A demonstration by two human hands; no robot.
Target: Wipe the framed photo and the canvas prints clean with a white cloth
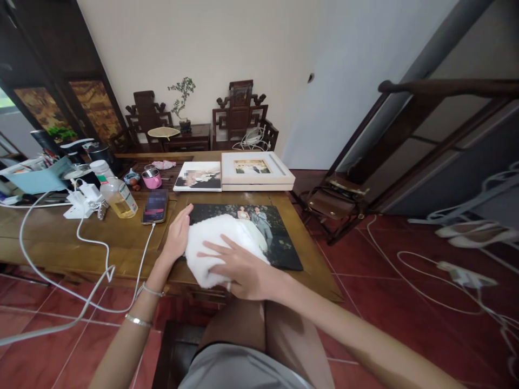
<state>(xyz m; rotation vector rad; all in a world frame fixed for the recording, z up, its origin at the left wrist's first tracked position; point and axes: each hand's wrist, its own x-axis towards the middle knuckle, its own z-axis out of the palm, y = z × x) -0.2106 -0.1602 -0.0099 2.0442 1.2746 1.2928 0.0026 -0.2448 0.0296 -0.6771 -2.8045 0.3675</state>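
A large dark photo print lies flat on the wooden table in front of me. A white cloth rests on the print's left part. My right hand lies on the cloth with its fingers spread flat. My left hand sits at the cloth's left edge, fingers stretched out and resting on the print's left edge and the table.
Behind the print lie a photo book and a white framed picture box. A phone on a white cable, a bottle of yellow liquid, a charger block and a pink cup stand at the left. Cables trail across the red tile floor.
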